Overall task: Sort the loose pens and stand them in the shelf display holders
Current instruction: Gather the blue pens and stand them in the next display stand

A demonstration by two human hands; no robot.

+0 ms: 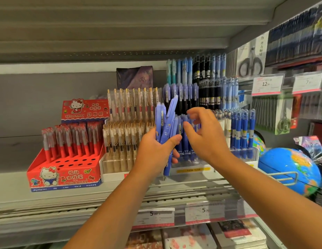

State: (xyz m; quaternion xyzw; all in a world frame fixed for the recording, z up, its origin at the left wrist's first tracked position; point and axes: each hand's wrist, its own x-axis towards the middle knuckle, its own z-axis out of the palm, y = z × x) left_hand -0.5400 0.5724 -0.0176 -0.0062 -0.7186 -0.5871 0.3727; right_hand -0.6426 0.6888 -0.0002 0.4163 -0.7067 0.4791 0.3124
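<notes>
A grey shop shelf (16, 177) is seen, stocked along its back with rows of pens under a second shelf above. A bundle of loose light-blue pens (165, 121) is held upright in front of the middle of the shelf, gripped in the left hand (154, 150), whose fingers and thumb are wrapped round the lower half of the bundle; the tips point down past the palm. The right hand (205, 137) is raised just beside the bundle, its fingers (194, 112) loosely curled and parted from the thumb, with nothing seen pinched between them. Directly behind both hands a tiered clear holder (246, 155) is set, filled with matching light-blue pens and, at its right end, darker blue pens (241, 130). To its left a rack of clear pens with gold clips (131, 105) is placed, and further left a red cartoon-cat box (65, 169) with red pens in its back rows. A blue globe (289, 169) is set at the shelf's right end. 2 price labels (153, 215) marked 5 are fixed to the front edge.
</notes>
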